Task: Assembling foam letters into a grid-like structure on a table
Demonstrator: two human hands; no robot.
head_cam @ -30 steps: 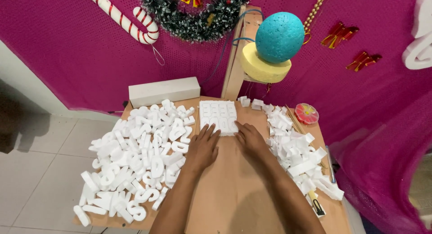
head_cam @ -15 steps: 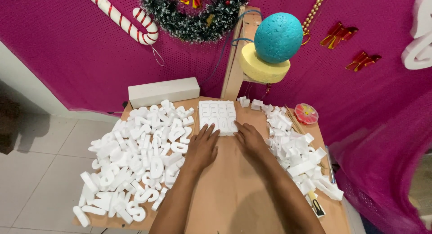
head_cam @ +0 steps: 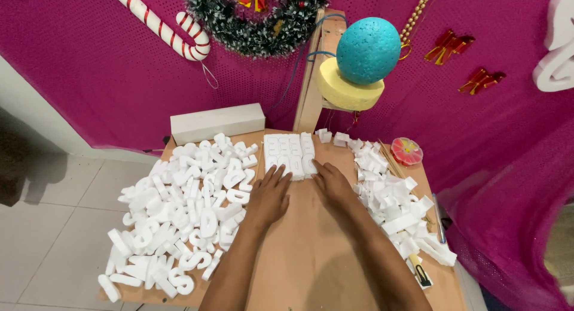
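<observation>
A white foam slab (head_cam: 289, 152) with letter shapes cut into it lies flat on the brown table (head_cam: 311, 251). My left hand (head_cam: 269, 195) rests palm down on the table, fingers spread, with its fingertips on the slab's near edge. Beside it, my right hand (head_cam: 332, 185) lies flat too, its fingers touching the slab's near right corner. Neither hand holds anything.
A big heap of white foam letters (head_cam: 179, 209) covers the table's left side. Foam offcuts (head_cam: 394, 197) pile along the right, with a utility knife (head_cam: 421, 275) near the front right. A white foam block (head_cam: 217, 122), a wooden post (head_cam: 311, 84) and a small round red container (head_cam: 406, 151) stand behind.
</observation>
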